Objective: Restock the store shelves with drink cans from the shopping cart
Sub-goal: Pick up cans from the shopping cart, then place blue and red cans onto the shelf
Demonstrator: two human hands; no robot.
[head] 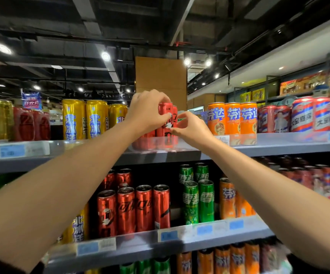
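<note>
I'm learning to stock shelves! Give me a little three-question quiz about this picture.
1. True or false: the left hand holds a green can.
2. Which cans stand right of the red can on the top shelf? A) orange B) black C) purple
3. Fill in: on the shelf below, the green cans stand between the red cans and the ___ cans.

Key: 1 false, its grip is on the red can, which the right hand touches too; 2 A, the orange cans; 3 orange.

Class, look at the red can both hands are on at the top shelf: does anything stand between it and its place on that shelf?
Nothing visible does. The left hand and right hand hold the red can already on the top shelf.
</note>
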